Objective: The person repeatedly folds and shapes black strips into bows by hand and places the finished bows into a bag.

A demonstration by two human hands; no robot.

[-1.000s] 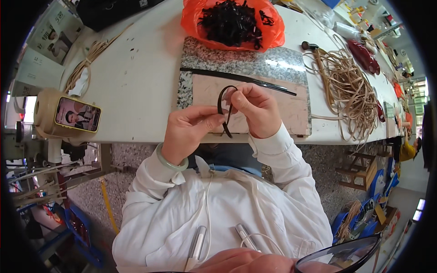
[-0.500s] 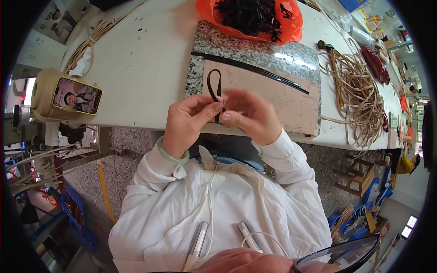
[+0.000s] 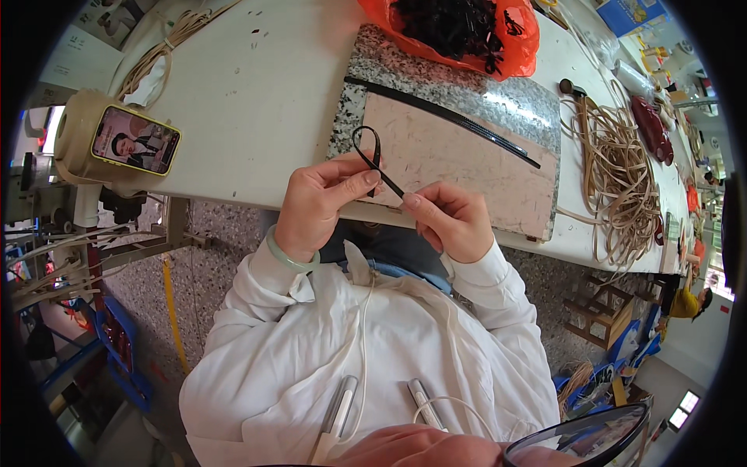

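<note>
Both hands over the near edge of the white table (image 3: 257, 101), a gap between them, one black strip (image 3: 391, 182) running from one to the other.

Left hand (image 3: 319, 198): thumb and forefinger pinched on the strip where it crosses itself. Narrow loop stands out past the fingertips, toward the table's far edge, above the left part of a pink board (image 3: 467, 171). Pale green bangle (image 3: 292, 261) on this wrist.

Right hand (image 3: 455, 222): thumb and forefinger clamped on the strip's other stretch, other fingers curled in. Strip straight between the hands, slanting down to the right; cannot tell how much lies inside the grip.

Pink board lies on a speckled stone slab (image 3: 389, 62), near the table's near edge. Long black strips (image 3: 443, 112) lie slantwise, from the slab's left edge to near the board's right edge. Red plastic bag (image 3: 525, 54), open, overlaps the slab's far edge; black pieces (image 3: 451, 31) heaped in it.

Off the slab's right edge: hammer (image 3: 583, 124), handle against a tangled heap of tan strips (image 3: 626, 179). Dark red bundle (image 3: 652, 128) beyond, by the table's right edge.

Table's left end: phone (image 3: 136, 140), screen lit, leaning on a rounded beige body (image 3: 74, 136). Tied tan strips (image 3: 148, 66) farther back.
</note>
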